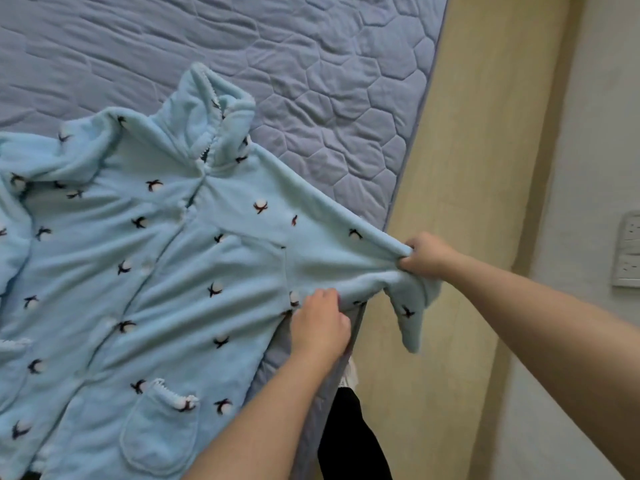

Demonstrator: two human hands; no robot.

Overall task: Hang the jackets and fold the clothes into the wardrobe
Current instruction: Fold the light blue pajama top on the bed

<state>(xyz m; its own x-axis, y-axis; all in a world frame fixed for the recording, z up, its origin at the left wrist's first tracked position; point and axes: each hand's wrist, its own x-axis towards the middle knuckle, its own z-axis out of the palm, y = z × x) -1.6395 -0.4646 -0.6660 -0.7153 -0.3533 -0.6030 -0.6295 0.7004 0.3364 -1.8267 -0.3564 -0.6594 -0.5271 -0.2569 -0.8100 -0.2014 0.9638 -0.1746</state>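
A: so the fleece pajama top (173, 271) is flat on the mattress (311, 64), right hand (427, 256) clamped on its sleeve (360, 261), left hand (320, 327) pinching the side seam, I think.
B: pull it taut, fold the sleeve straight across.

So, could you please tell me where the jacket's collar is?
Head view, upper left of centre: the collar tops the jacket, lying on the quilted mattress.

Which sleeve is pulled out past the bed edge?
The sleeve gripped by the right hand; the other sleeve lies bunched on the mattress.
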